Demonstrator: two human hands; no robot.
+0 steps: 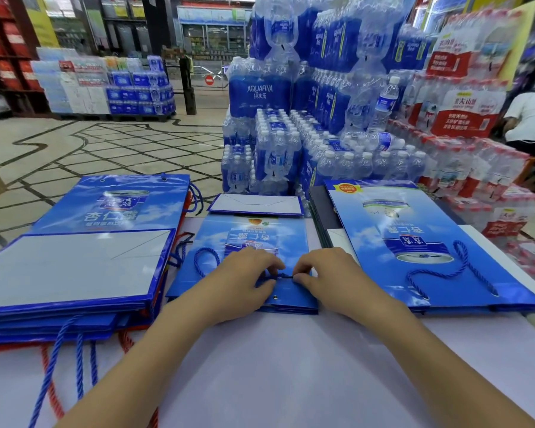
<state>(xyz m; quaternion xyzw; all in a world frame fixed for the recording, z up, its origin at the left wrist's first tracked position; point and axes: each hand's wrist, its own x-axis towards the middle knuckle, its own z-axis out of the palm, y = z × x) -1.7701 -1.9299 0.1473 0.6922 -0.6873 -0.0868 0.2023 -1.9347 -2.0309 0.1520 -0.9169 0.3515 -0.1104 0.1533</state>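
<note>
Both hands on the middle bag (250,233), which lies flat on the table (275,366) right in front of me, between two piles. My left hand (244,273) and right hand (325,270) are curled in, fingertips meeting, both pinching a short stretch of the blue cord (280,276) just above the bag's near edge. The rest of that cord loops out to the left over the bag face. The eyelet (275,297) below my fingers looks bare, nothing through it that I can see.

Progress, my read: handle fitting on this bag is mid-way. The cord is on the bag and in hand, but the end is not yet through the near eyelet. Cannot tell if I am knotting or just straightening the end, as my fingers hide it. Left to do: thread it, secure it, move the bag off.

The left stack (74,267) is several bags deep, with blue and red cords hanging off the table edge, so those look finished. The right bag (414,230) tops a thinner pile and already carries a handle cord (454,270). Unsure which pile is the done one.

Behind the table: shrink-wrapped water packs (260,94) and shop floor
</note>
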